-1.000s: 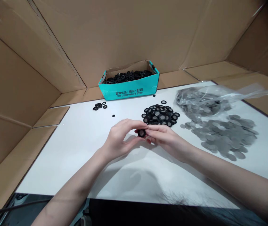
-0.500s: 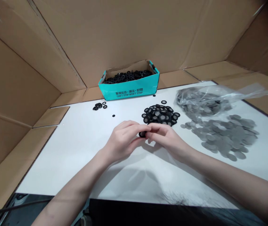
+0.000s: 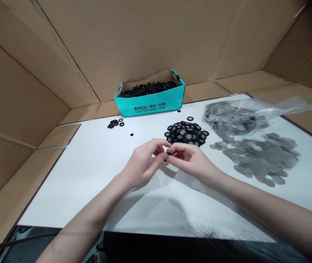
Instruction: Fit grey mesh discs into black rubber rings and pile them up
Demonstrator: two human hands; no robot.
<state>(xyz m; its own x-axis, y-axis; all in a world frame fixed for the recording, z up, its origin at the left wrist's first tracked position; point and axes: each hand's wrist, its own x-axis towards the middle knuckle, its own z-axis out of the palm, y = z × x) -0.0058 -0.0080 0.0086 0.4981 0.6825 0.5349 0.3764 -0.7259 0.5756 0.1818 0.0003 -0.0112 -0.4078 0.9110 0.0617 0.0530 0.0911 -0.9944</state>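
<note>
My left hand [image 3: 145, 162] and my right hand [image 3: 190, 160] meet fingertip to fingertip above the white table [image 3: 95, 171]. Together they pinch a small black ring [image 3: 168, 155], mostly hidden by the fingers. Just behind them lies a pile of black rings with grey mesh centres [image 3: 186, 133]. To the right is a heap of grey mesh discs [image 3: 260, 157].
A teal box [image 3: 150, 100] full of black rings stands at the back against the cardboard wall. A few loose black rings [image 3: 115, 123] lie at the back left. A clear plastic bag of grey discs [image 3: 235, 117] lies at the back right. Cardboard walls [image 3: 21, 102] enclose the table.
The fingers of both hands have closed more tightly over the black ring, which showed its grey centre a second ago and is now nearly hidden. The hands stayed in place.
</note>
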